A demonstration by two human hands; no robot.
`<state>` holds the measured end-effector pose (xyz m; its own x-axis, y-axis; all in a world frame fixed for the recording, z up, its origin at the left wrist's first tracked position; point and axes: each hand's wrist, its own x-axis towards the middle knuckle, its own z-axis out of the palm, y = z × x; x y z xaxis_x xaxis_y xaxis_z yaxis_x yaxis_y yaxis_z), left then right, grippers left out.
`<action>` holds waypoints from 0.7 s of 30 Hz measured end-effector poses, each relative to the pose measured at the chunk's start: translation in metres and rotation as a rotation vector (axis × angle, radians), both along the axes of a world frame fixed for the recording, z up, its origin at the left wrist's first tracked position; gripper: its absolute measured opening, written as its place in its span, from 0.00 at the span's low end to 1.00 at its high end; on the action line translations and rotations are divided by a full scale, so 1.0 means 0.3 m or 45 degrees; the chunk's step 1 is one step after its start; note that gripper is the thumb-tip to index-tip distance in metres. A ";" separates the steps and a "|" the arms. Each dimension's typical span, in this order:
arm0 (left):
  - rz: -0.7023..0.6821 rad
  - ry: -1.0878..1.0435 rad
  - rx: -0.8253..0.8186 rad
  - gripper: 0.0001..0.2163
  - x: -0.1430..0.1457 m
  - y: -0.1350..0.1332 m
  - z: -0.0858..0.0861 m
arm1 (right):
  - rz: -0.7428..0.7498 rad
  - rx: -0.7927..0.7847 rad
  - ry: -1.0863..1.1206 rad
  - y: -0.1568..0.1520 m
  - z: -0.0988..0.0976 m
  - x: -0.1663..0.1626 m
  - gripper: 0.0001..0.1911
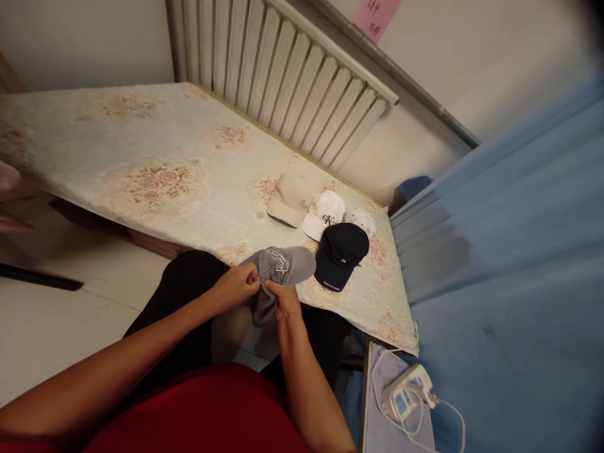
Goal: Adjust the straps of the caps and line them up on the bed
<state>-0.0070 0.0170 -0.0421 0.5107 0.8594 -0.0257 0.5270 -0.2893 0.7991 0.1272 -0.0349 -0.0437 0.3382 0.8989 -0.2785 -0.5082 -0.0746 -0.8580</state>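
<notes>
A grey baseball cap (302, 263) with white lettering on its front is held over my lap at the bed's edge, its brim pointing right. My left hand (238, 286) is closed on the cap's side, fingers curled in. Close beside it, my right hand (283, 299) grips the same cap, thumb on top of the fabric, which hangs crumpled below. On the bed beyond lie a beige cap (289, 200), a white cap with dark letters (325, 214) and a black cap (342, 251). Another pale cap (362, 220) is partly hidden behind the black one.
The caps rest on a floral-covered bed (198, 145). A white radiator (283, 75) runs along its far side, and a blue curtain (495, 270) hangs at the right. A power strip (406, 393) with white cables sits on a small stand at lower right. Part of another person's hand (8, 179) shows at the left edge.
</notes>
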 end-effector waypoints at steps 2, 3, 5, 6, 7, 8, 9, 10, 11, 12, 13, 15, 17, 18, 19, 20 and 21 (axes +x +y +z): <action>0.005 -0.013 -0.009 0.05 0.002 -0.004 0.001 | 0.001 -0.014 0.008 -0.002 -0.001 0.002 0.28; 0.005 -0.026 -0.012 0.05 0.004 -0.006 0.003 | -0.003 -0.015 0.015 -0.003 -0.001 0.002 0.29; -0.002 -0.064 -0.036 0.07 0.006 -0.011 0.007 | -0.008 -0.021 0.032 -0.006 0.000 0.004 0.29; -0.006 -0.089 -0.056 0.08 0.007 -0.014 0.009 | -0.008 -0.024 0.039 -0.007 0.001 0.003 0.29; -0.007 -0.110 -0.079 0.09 0.008 -0.016 0.011 | -0.009 -0.022 0.040 -0.008 0.002 0.003 0.29; -0.003 -0.125 -0.097 0.11 0.009 -0.017 0.014 | -0.010 -0.016 0.034 -0.007 0.003 0.001 0.29; 0.007 -0.132 -0.105 0.12 0.010 -0.018 0.016 | -0.011 -0.006 0.021 -0.007 0.004 -0.001 0.29; 0.019 -0.132 -0.102 0.13 0.011 -0.018 0.018 | -0.008 0.007 0.005 -0.005 0.004 -0.003 0.29; 0.030 -0.128 -0.091 0.14 0.013 -0.017 0.019 | -0.006 0.020 -0.014 -0.004 0.004 -0.005 0.28; 0.041 -0.122 -0.076 0.13 0.014 -0.016 0.019 | -0.004 0.029 -0.032 -0.002 0.004 -0.006 0.28; 0.050 -0.119 -0.062 0.13 0.015 -0.014 0.019 | -0.003 0.030 -0.049 -0.001 0.003 -0.006 0.28; 0.060 -0.120 -0.039 0.12 0.016 -0.010 0.019 | -0.023 0.018 -0.081 0.002 -0.001 -0.001 0.26; 0.068 -0.131 -0.025 0.12 0.014 -0.008 0.019 | -0.062 0.005 -0.109 0.002 -0.006 0.010 0.24; 0.069 -0.138 -0.023 0.12 0.012 -0.008 0.019 | -0.078 0.000 -0.120 0.002 -0.008 0.018 0.24; 0.068 -0.143 -0.026 0.12 0.010 -0.009 0.020 | -0.091 -0.003 -0.129 0.001 -0.010 0.025 0.23; 0.066 -0.145 -0.032 0.12 0.007 -0.010 0.021 | -0.100 -0.004 -0.138 0.000 -0.012 0.033 0.22; 0.063 -0.143 -0.040 0.12 0.004 -0.011 0.021 | -0.105 -0.005 -0.144 -0.002 -0.014 0.040 0.20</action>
